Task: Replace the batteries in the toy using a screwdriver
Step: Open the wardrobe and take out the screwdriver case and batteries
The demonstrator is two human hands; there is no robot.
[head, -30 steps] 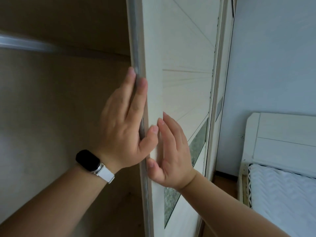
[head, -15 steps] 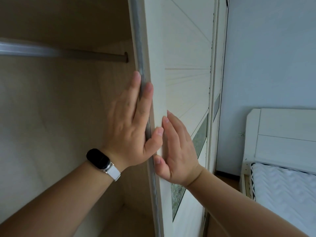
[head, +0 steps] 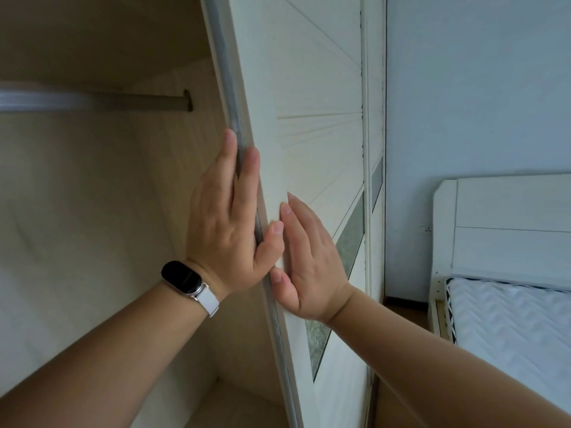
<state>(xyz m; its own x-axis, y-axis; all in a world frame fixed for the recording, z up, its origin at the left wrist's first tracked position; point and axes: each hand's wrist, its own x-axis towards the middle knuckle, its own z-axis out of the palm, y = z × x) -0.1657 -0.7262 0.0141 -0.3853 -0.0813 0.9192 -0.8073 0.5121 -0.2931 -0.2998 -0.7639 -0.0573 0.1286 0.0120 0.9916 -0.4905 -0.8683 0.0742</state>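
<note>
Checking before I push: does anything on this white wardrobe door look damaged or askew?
Nothing stands out. The white panelled wardrobe door looks intact, left hand on its grey metal edge strip, right hand flat on its face.

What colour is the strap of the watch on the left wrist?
White strap, black watch face; clearest in the head view.

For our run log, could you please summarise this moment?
left hand flat on wardrobe door edge | right hand flat on its face
</note>
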